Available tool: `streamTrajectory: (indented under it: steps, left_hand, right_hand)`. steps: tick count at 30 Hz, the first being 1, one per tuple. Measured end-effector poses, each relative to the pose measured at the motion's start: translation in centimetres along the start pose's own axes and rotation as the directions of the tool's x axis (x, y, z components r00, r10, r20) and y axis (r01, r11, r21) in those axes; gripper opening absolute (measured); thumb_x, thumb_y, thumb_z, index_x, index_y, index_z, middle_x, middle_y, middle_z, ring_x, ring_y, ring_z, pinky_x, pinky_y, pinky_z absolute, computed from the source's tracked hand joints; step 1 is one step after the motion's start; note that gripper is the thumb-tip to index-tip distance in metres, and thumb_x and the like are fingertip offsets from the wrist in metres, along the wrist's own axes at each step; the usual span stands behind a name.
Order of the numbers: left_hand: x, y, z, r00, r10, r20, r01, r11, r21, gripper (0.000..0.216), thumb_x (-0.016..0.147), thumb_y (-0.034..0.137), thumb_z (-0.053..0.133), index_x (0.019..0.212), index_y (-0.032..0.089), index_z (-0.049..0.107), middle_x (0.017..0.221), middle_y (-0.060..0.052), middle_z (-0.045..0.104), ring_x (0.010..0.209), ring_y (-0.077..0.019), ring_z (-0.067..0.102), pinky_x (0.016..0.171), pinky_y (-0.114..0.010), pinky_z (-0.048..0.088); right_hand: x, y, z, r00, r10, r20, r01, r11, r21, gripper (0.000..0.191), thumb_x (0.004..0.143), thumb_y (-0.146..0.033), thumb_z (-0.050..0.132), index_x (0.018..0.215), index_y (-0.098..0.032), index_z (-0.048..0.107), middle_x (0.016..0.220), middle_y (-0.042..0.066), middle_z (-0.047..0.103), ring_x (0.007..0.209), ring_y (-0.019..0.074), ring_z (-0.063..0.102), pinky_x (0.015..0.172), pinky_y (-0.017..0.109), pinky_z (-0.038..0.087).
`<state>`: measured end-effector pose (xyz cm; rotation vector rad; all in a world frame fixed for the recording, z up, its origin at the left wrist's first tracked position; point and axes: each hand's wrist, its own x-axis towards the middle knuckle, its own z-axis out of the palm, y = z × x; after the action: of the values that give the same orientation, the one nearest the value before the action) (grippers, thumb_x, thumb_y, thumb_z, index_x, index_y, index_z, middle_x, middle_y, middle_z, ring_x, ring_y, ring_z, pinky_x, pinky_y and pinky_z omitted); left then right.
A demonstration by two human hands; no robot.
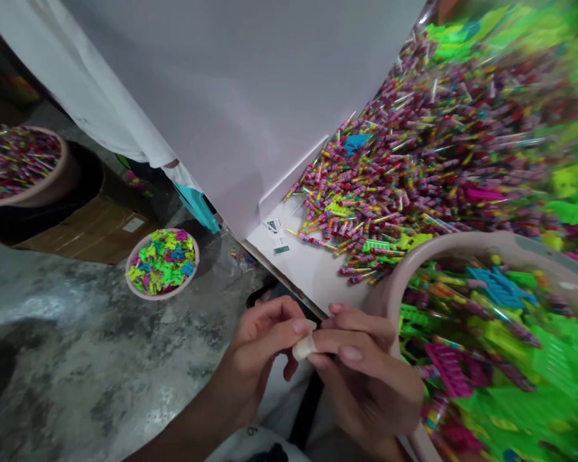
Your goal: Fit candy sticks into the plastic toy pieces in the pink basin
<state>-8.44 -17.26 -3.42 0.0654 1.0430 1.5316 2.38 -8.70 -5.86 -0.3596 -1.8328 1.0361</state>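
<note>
Between my hands, low in the middle of the view, is a small cream-white finger cot [304,346], wrapped round the tip of my right index finger. My left hand [257,350] pinches its edge between thumb and fingers. My right hand [373,375] is beside it, index finger stretched into the cot and thumb pressed close below; the other fingers are loosely curled. Just right of my right hand stands a large pinkish tub [399,282] holding green, pink and blue plastic pieces mixed with thin colourful wrapped tubes.
A wide heap of colourful tubes [414,147] covers the white table [313,276], against an upright grey panel [270,96]. Two small printed labels lie near the table edge. On the floor at left are a small basin [197,256] of plastic pieces and a cardboard box [91,224] near another tub [62,170].
</note>
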Motion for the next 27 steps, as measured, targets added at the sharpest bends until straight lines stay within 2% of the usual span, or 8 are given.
streamTrajectory:
  steps: [7,10,13,16,18,20,23,27]
  left_hand:
    - [0.2,-0.2,0.0,1.0,-0.024,0.014,0.024,0.999,0.03,0.033,0.08,0.048,0.073,0.071,0.018,0.061,0.063,0.001,0.046,0.055,-0.0102,0.037,0.046,-0.022,0.029]
    - [0.4,-0.6,-0.2,0.998,0.066,-0.01,-0.063,0.977,0.204,0.039,0.086,0.055,0.067,0.073,0.019,0.064,0.065,0.0,0.05,0.058,-0.0121,0.041,0.049,-0.024,0.031]
    - [0.1,-0.9,-0.3,0.974,0.223,-0.031,-0.184,0.869,0.46,0.041,0.098,0.05,0.054,0.073,0.019,0.063,0.068,-0.001,0.055,0.064,-0.014,0.049,0.059,-0.026,0.038]
    - [-0.4,-1.3,-0.4,0.887,0.459,-0.046,-0.316,0.678,0.664,0.029,0.1,0.04,0.052,0.084,0.02,0.067,0.072,-0.001,0.059,0.068,-0.0152,0.053,0.064,-0.027,0.041]
    - [-0.6,-1.9,-0.5,0.79,0.613,-0.001,-0.405,0.524,0.75,0.011,0.093,0.033,0.065,0.095,0.023,0.07,0.076,-0.001,0.062,0.07,-0.0159,0.055,0.068,-0.028,0.043]
    - [-0.6,-2.7,-0.5,0.724,0.688,0.045,-0.44,0.411,0.799,0.016,0.086,0.027,0.075,0.101,0.025,0.071,0.076,0.0,0.065,0.07,-0.0168,0.057,0.073,-0.031,0.045]
    - [-0.2,-3.5,-0.3,0.694,0.719,0.019,-0.415,0.379,0.827,0.019,0.084,0.025,0.077,0.103,0.026,0.072,0.073,0.001,0.065,0.067,-0.0169,0.057,0.074,-0.032,0.047]
    - [0.5,-3.7,0.3,0.662,0.748,-0.044,-0.389,0.393,0.833,0.012,0.088,0.02,0.072,0.098,0.026,0.072,0.075,0.001,0.066,0.065,-0.0156,0.056,0.071,-0.03,0.046]
  right_hand:
    - [0.0,0.1,0.3,0.996,0.082,0.038,-0.088,0.971,0.223,0.05,0.092,-0.006,0.062,0.133,-0.035,0.058,0.09,-0.002,0.079,0.1,0.0228,0.071,0.105,0.054,0.051]
    - [-0.1,0.0,1.0,0.976,0.208,-0.064,-0.18,0.936,0.303,0.041,0.093,-0.009,0.064,0.124,-0.034,0.062,0.083,-0.003,0.076,0.092,0.022,0.072,0.101,0.053,0.054]
    - [-0.2,0.1,1.5,0.903,0.398,-0.164,-0.324,0.88,0.347,0.036,0.092,-0.011,0.065,0.12,-0.034,0.062,0.083,-0.003,0.074,0.09,0.0211,0.073,0.097,0.049,0.056]
    - [-0.1,0.5,1.7,0.807,0.555,-0.204,-0.448,0.799,0.402,0.033,0.09,-0.013,0.065,0.118,-0.032,0.064,0.093,-0.001,0.076,0.091,0.0188,0.074,0.091,0.04,0.058]
    - [0.0,0.7,1.8,0.76,0.614,-0.215,-0.484,0.755,0.442,0.03,0.09,-0.015,0.067,0.115,-0.031,0.067,0.097,0.0,0.077,0.092,0.0166,0.073,0.084,0.032,0.058]
    - [0.1,0.8,1.8,0.723,0.655,-0.222,-0.514,0.723,0.461,0.026,0.089,-0.017,0.069,0.111,-0.031,0.069,0.099,0.0,0.077,0.093,0.0151,0.073,0.08,0.027,0.058]
    - [-0.1,0.8,2.0,0.687,0.687,-0.238,-0.544,0.703,0.459,0.021,0.087,-0.021,0.072,0.106,-0.03,0.071,0.098,0.001,0.077,0.09,0.0151,0.073,0.077,0.026,0.058]
    - [-0.5,0.9,2.2,0.7,0.68,-0.219,-0.533,0.701,0.474,0.017,0.09,-0.025,0.07,0.107,-0.029,0.071,0.099,0.001,0.076,0.089,0.0156,0.073,0.078,0.027,0.059]
